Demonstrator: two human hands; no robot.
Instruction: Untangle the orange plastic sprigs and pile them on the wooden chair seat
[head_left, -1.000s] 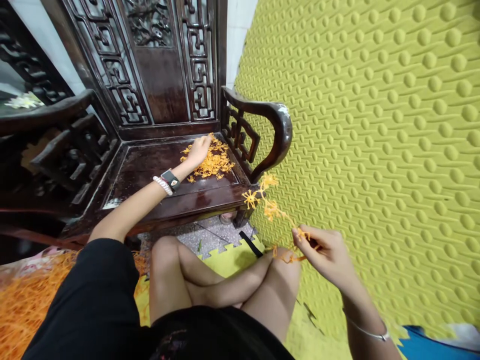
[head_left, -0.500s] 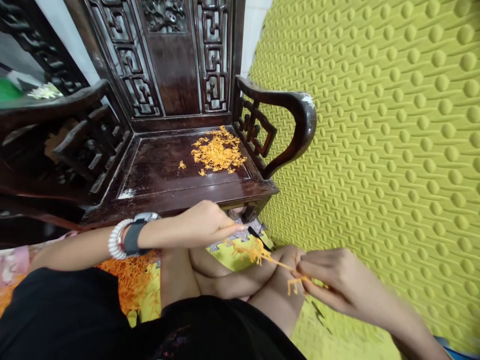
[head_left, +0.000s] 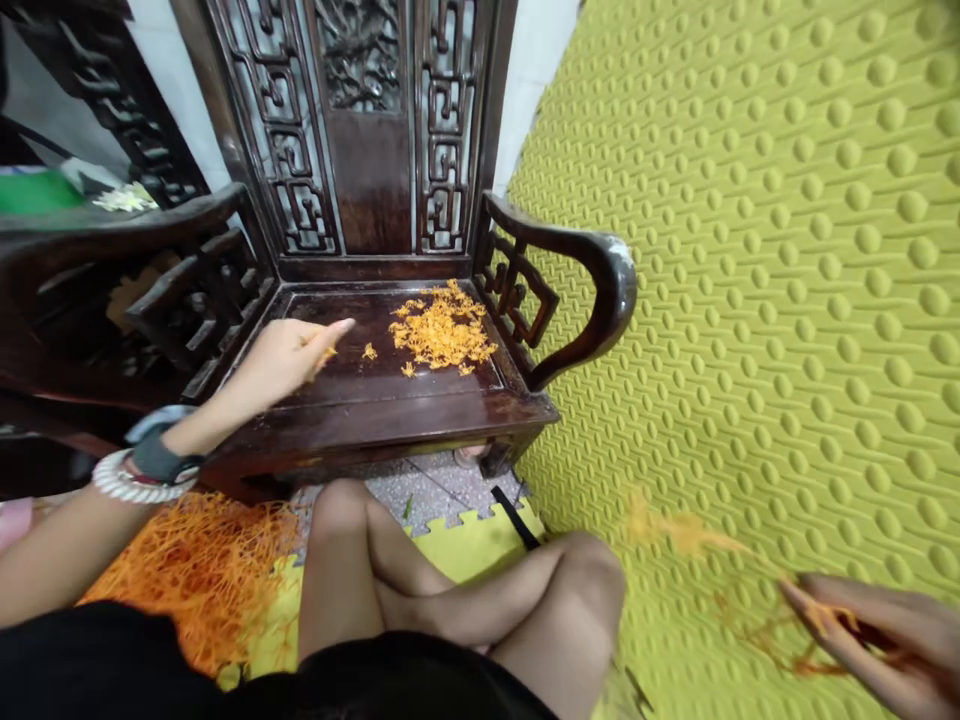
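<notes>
**Light, springy strand pinched by its stem**

The orange strand (head_left: 686, 530) sits in the fingers of my right hand (head_left: 896, 635), which are closed on its stem with thumb and forefinger nearly meeting. From those fingertips its branching end reaches out ahead and to the left, blurred, while darker loops hang just beside them, on the side nearer my body. I judge it to be thin plastic: almost weightless, bendy rather than stiff, unlikely to break on a bump but quick to snag. The stem looks the best place to hold; the spidery ends would fold under a pinch and catch on each other.

The fingers of my left hand (head_left: 266, 365) are drawn together over the chair seat (head_left: 367, 392), with a small orange piece (head_left: 328, 354) showing at their underside. It appears to be held there, though most of it is hidden. Its thin legs should flex easily, so a soft pinch at the centre seems enough.

Just to the right of those left fingers lies a loose piece (head_left: 369, 351), apart from them. Farther right is the orange pile (head_left: 444, 328). Behind the left fingers, nearer my body, spreads an orange tangle (head_left: 202, 575), where I expect strands to drag their neighbours along.
</notes>
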